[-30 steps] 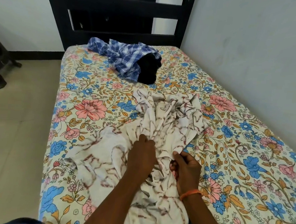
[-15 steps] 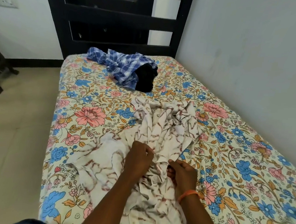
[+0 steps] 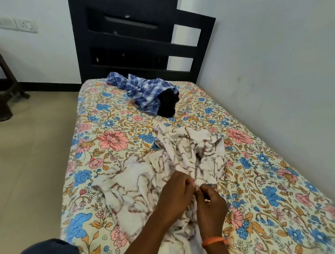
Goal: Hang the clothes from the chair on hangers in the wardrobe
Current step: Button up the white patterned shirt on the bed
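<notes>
A crumpled white garment with brown vine print [image 3: 172, 161] lies spread over the middle of the floral bed sheet [image 3: 110, 142]. My left hand [image 3: 175, 192] and my right hand [image 3: 211, 203] meet over its near part, and both pinch a small fold of the cloth between fingertips. An orange band circles my right wrist. Farther up the bed lie a blue checked shirt [image 3: 143, 87] and a black garment [image 3: 168, 103], bunched together. No hanger or wardrobe is in view.
A dark slatted headboard [image 3: 133, 43] stands against the far wall. The bed runs along the white wall on the right. Beige floor lies to the left, with a dark chair's legs [image 3: 0, 95] at the left edge.
The camera has tilted up, showing more headboard. My hands have drawn together on the white garment, from grasping bunches of it to pinching one small fold.
</notes>
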A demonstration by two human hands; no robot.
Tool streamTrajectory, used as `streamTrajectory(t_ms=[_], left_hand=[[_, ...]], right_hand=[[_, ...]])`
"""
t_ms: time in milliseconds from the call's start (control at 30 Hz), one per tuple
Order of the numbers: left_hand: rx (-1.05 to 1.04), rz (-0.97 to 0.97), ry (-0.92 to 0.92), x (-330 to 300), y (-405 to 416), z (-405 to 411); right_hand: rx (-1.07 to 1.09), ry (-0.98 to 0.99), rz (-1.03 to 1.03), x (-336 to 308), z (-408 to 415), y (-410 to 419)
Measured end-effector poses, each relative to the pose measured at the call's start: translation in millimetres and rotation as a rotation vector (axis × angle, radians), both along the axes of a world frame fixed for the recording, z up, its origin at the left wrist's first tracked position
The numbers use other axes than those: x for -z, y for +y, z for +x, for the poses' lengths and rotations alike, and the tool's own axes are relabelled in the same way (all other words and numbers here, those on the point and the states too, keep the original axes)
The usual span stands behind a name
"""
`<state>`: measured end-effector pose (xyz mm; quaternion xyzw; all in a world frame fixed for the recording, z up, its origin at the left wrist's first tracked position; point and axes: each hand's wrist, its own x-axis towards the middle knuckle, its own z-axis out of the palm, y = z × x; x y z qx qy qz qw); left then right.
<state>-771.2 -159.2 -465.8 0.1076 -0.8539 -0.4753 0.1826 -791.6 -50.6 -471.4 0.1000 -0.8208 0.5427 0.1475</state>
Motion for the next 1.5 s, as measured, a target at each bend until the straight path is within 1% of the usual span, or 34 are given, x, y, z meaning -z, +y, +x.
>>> streamTrajectory(t_ms=[100,300,467,600,667,767,833,933,1133,1267,1367,1500], left_hand=[[0.005,0.019,-0.028,3.1,-3.8,7.1],[-0.023,-0.021,-0.081,-3.2,-3.3,12.6],[-0.004,0.002,-0.082,-1.4,-2.0,11.8],[-0.020,-0.001,-0.047,7.9,-2.9,9.3],[-0.039,-0.007,-0.033,12.1,-3.9,8.0],[-0.075,-0.004,-0.027,13.9,-6.3,7.3],[-0.082,0.021,-0.027,13.2,-7.3,7.6],[-0.079,0.063,-0.030,10.4,-5.6,9.9],[-0.057,0.044,-0.027,7.4,-6.9,9.9],[-0.062,0.044,-0.039,4.7,-7.5,11.5],[-0.067,0.006,-0.070,4.1,-7.2,10.4],[-0.066,0.036,-0.094,-0.3,-7.0,12.0]], right_hand=[[-0.028,-0.075,-0.074,0.4,3.5,1.9],[-0.112,-0.239,-0.167,-1.9,2.3,4.8],[-0.125,-0.323,-0.229,0.8,2.8,4.8],[-0.135,-0.334,-0.239,4.3,6.8,3.0],[-0.151,-0.357,-0.289,2.0,9.4,1.9],[-0.166,-0.441,-0.429,-6.3,11.6,1.5],[-0.197,-0.487,-0.475,-9.7,10.7,4.6],[-0.242,-0.496,-0.446,-10.6,8.4,10.5],[-0.270,-0.413,-0.287,-10.3,2.7,14.0],[-0.236,-0.321,-0.172,-5.5,2.4,9.2],[-0.198,-0.246,-0.132,0.6,2.9,6.0],[-0.156,-0.205,-0.076,9.5,-0.5,4.4]])
